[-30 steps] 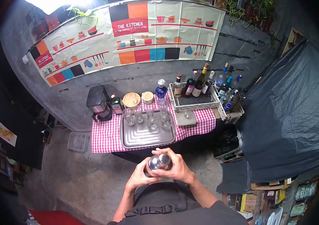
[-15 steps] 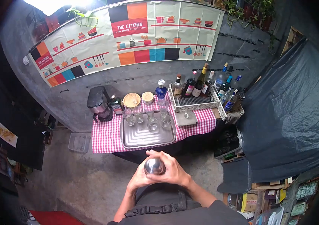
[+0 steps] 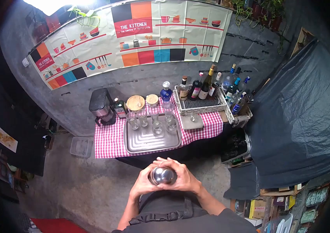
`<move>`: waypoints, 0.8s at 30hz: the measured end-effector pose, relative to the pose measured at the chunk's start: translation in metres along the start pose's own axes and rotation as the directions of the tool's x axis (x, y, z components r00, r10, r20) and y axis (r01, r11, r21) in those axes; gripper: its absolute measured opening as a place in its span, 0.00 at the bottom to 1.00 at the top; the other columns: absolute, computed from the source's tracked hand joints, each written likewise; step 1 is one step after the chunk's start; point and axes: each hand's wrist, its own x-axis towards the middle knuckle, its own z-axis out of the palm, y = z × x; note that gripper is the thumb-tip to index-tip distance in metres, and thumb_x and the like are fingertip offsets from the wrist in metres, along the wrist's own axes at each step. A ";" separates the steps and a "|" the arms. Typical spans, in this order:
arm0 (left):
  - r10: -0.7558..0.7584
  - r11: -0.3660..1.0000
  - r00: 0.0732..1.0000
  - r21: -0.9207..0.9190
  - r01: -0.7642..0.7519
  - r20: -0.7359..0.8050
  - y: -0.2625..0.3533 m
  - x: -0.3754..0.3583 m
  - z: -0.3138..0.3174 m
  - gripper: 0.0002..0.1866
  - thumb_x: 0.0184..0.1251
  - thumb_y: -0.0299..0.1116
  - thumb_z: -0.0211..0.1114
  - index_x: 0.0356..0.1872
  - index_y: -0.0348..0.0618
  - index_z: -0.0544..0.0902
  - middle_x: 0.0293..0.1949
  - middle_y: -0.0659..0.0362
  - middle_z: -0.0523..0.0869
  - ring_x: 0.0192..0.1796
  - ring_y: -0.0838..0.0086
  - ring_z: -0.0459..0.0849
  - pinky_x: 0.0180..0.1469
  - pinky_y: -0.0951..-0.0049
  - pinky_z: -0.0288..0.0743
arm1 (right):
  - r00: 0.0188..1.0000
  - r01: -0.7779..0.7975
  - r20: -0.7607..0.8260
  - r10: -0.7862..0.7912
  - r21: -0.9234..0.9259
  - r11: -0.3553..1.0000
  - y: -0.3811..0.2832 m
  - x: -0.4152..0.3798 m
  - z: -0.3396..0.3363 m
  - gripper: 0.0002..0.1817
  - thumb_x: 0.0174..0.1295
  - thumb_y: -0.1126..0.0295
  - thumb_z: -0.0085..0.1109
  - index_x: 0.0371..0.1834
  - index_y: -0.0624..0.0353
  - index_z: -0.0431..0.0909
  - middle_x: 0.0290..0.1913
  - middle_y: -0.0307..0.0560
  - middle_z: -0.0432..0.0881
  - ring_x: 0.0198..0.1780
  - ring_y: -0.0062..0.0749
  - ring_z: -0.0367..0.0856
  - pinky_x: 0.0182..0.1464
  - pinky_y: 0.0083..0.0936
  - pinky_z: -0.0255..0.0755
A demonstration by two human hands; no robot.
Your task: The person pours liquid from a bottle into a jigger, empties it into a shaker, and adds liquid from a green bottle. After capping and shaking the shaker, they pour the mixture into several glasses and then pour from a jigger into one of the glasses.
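A shiny metal cocktail shaker [image 3: 162,176] is held in front of my body, its rounded end facing up toward me. My left hand [image 3: 143,182] wraps its left side and my right hand [image 3: 184,178] wraps its right side, with the fingers meeting on the far side. The lower part of the shaker is hidden by the hands. Beyond them, a metal tray [image 3: 153,144] lies on a red-checked cloth [image 3: 108,141], with several clear glasses [image 3: 157,127] at its back.
A coffee maker [image 3: 102,105] stands at the table's left. Two wooden-lidded jars [image 3: 135,102] and a blue bottle [image 3: 166,93] stand behind the glasses. Wicker baskets [image 3: 202,107] hold several bottles at the right. A plastic bin [image 3: 81,147] sits on the floor.
The shaker has shifted slightly right and down, and more of its rounded end shows. Both hands stay wrapped around it. The things on the table have not moved.
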 end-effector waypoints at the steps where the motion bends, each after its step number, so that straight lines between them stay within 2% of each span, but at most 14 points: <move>1: -0.029 0.999 1.000 0.042 0.029 -0.005 0.000 -0.001 -0.001 0.43 0.43 0.29 0.87 0.65 0.40 0.77 0.54 0.58 0.85 0.57 0.73 0.83 0.64 0.66 0.78 | 0.998 -0.066 -0.018 0.068 0.071 0.995 0.002 -0.001 -0.002 0.37 0.51 0.60 0.84 0.61 0.60 0.75 0.65 0.60 0.83 0.72 0.52 0.78 0.72 0.44 0.73; 3: -0.067 0.996 0.998 0.054 0.068 -0.011 -0.007 -0.002 0.002 0.43 0.43 0.27 0.86 0.65 0.39 0.76 0.54 0.58 0.85 0.57 0.73 0.83 0.64 0.66 0.78 | 0.983 -0.159 -0.084 0.162 0.042 0.986 0.007 0.003 0.000 0.37 0.51 0.61 0.84 0.61 0.63 0.74 0.63 0.59 0.85 0.70 0.50 0.80 0.70 0.43 0.74; 5: -0.123 0.983 0.992 -0.138 0.119 -0.022 -0.009 -0.001 0.011 0.40 0.44 0.28 0.85 0.63 0.38 0.77 0.58 0.56 0.84 0.61 0.72 0.83 0.65 0.66 0.78 | 0.929 -0.348 -0.058 0.365 0.200 0.916 -0.005 0.009 0.004 0.38 0.51 0.61 0.84 0.62 0.64 0.74 0.64 0.60 0.84 0.68 0.51 0.81 0.70 0.43 0.75; 7: -0.105 0.978 0.994 -0.187 0.097 -0.034 -0.007 0.000 0.009 0.40 0.43 0.28 0.85 0.62 0.38 0.78 0.58 0.55 0.84 0.62 0.72 0.82 0.65 0.66 0.77 | 0.991 -0.109 -0.072 0.111 0.028 0.994 0.000 0.007 0.011 0.37 0.52 0.56 0.82 0.62 0.61 0.77 0.65 0.57 0.83 0.67 0.54 0.82 0.68 0.44 0.74; 9: 0.023 1.000 1.000 -0.007 -0.023 -0.002 -0.009 -0.001 -0.001 0.40 0.43 0.28 0.85 0.63 0.38 0.78 0.58 0.55 0.84 0.62 0.71 0.82 0.66 0.65 0.77 | 0.999 0.003 0.045 -0.004 0.008 1.000 0.002 0.000 0.007 0.39 0.52 0.56 0.83 0.63 0.60 0.74 0.66 0.57 0.82 0.72 0.54 0.76 0.73 0.46 0.71; 11: -0.034 0.998 0.999 0.060 0.033 0.015 -0.009 -0.004 -0.009 0.42 0.42 0.30 0.88 0.64 0.40 0.77 0.57 0.57 0.85 0.61 0.72 0.82 0.66 0.66 0.76 | 0.997 -0.079 0.011 0.078 0.102 0.992 0.004 -0.005 0.004 0.38 0.52 0.58 0.83 0.62 0.61 0.73 0.66 0.57 0.82 0.73 0.54 0.76 0.74 0.45 0.71; 14: -0.097 0.988 0.995 0.116 0.098 -0.013 -0.002 -0.003 -0.002 0.41 0.43 0.31 0.88 0.63 0.40 0.78 0.56 0.58 0.84 0.59 0.73 0.83 0.65 0.66 0.77 | 0.979 -0.197 -0.041 0.200 0.057 0.979 0.013 -0.001 0.001 0.36 0.51 0.65 0.84 0.62 0.62 0.74 0.64 0.61 0.84 0.71 0.49 0.79 0.72 0.42 0.73; 16: -0.096 0.989 0.995 -0.111 0.093 -0.025 -0.011 -0.002 0.003 0.41 0.45 0.32 0.87 0.63 0.38 0.78 0.56 0.55 0.85 0.60 0.71 0.84 0.63 0.65 0.78 | 0.973 -0.218 -0.054 0.225 0.110 0.970 0.003 0.007 0.012 0.37 0.51 0.64 0.84 0.62 0.62 0.74 0.64 0.61 0.84 0.71 0.49 0.79 0.72 0.42 0.73; 17: -0.096 0.990 0.995 -0.109 0.093 -0.023 -0.014 -0.002 0.002 0.41 0.45 0.32 0.87 0.63 0.38 0.78 0.56 0.55 0.85 0.60 0.71 0.84 0.63 0.65 0.78 | 0.967 -0.235 -0.065 0.248 0.162 0.958 0.000 0.009 0.015 0.37 0.50 0.64 0.84 0.62 0.62 0.74 0.64 0.61 0.83 0.71 0.50 0.79 0.71 0.42 0.73; 19: -0.023 0.996 1.000 -0.083 0.023 -0.001 -0.013 -0.001 -0.004 0.42 0.43 0.34 0.88 0.63 0.38 0.78 0.56 0.55 0.85 0.59 0.70 0.84 0.63 0.65 0.79 | 1.000 0.018 0.014 -0.017 -0.106 0.994 -0.004 0.007 0.013 0.39 0.50 0.62 0.85 0.64 0.61 0.73 0.66 0.62 0.82 0.71 0.51 0.79 0.72 0.42 0.73; 20: 0.051 0.998 0.996 0.037 -0.053 0.068 -0.012 0.000 -0.011 0.42 0.43 0.34 0.88 0.62 0.38 0.77 0.54 0.58 0.84 0.57 0.73 0.83 0.62 0.67 0.79 | 0.999 0.017 0.037 -0.013 -0.106 0.994 -0.004 0.003 0.011 0.39 0.50 0.62 0.85 0.64 0.61 0.73 0.66 0.62 0.82 0.71 0.51 0.79 0.72 0.43 0.72; 21: 0.050 0.998 0.996 0.037 -0.053 0.067 -0.011 0.000 -0.015 0.42 0.43 0.34 0.88 0.62 0.38 0.77 0.54 0.58 0.84 0.57 0.73 0.83 0.62 0.67 0.79 | 0.998 0.014 0.059 -0.007 -0.105 0.994 -0.003 -0.002 0.009 0.39 0.50 0.62 0.85 0.63 0.61 0.73 0.65 0.63 0.82 0.72 0.51 0.78 0.73 0.43 0.72; 23: 0.003 0.990 0.999 0.143 -0.010 0.046 -0.005 -0.002 -0.016 0.41 0.42 0.33 0.88 0.62 0.39 0.77 0.54 0.58 0.84 0.56 0.73 0.83 0.62 0.67 0.79 | 0.996 -0.085 -0.003 0.085 0.060 0.995 0.003 -0.006 0.005 0.38 0.50 0.63 0.85 0.62 0.61 0.74 0.65 0.62 0.83 0.72 0.51 0.77 0.73 0.44 0.71; 24: -0.046 0.990 0.999 0.132 0.043 0.026 -0.002 -0.003 -0.014 0.42 0.42 0.31 0.88 0.63 0.39 0.77 0.54 0.59 0.85 0.57 0.73 0.83 0.63 0.66 0.79 | 0.986 -0.163 -0.015 0.164 0.051 0.985 0.004 -0.005 0.002 0.37 0.50 0.64 0.84 0.61 0.61 0.74 0.64 0.62 0.83 0.72 0.50 0.77 0.73 0.44 0.71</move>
